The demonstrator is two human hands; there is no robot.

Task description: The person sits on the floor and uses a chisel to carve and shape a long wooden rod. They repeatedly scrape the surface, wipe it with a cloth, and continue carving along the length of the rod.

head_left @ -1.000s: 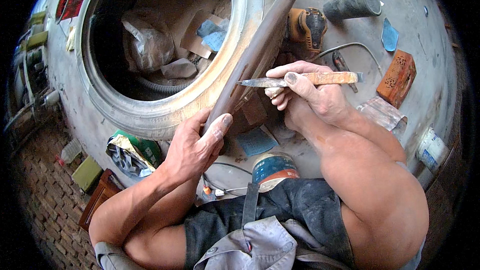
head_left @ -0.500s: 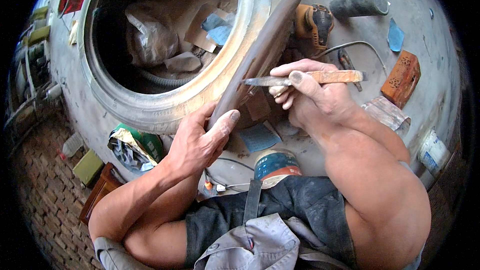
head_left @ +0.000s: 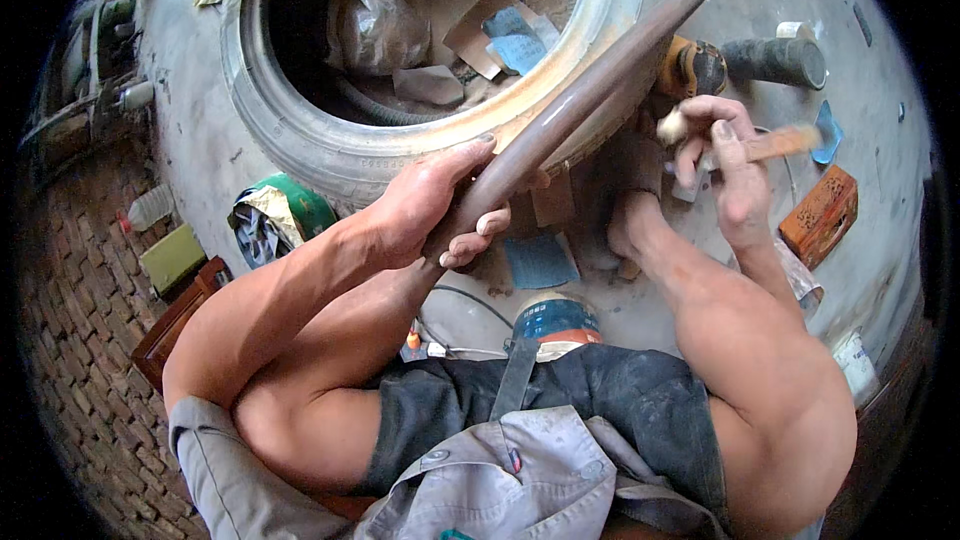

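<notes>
My left hand (head_left: 440,195) is closed round the lower end of a long, tapered dark brown piece shaped like a horn (head_left: 575,105). The piece slants up to the right, across the near right side of a tyre (head_left: 250,60), with its narrow end at the top. My right hand (head_left: 735,165) is to the right of the piece and apart from it. Its fingers are shut on a flat-bladed tool with a wooden handle (head_left: 785,143). Motion blurs the tool, and its blade is hard to make out.
A plastic bag (head_left: 375,30) and paper scraps are inside the tyre. At the right are an orange and black power tool (head_left: 690,68), a dark cylinder (head_left: 775,62) and a reddish block (head_left: 820,217). A bucket (head_left: 557,318) stands between my legs; a green container (head_left: 305,202) is left.
My right hand has drawn away from the brown piece to the right, tool in hand. My left hand now wraps its lower end, fingers showing beneath. The view has shifted, putting the surroundings further right.
</notes>
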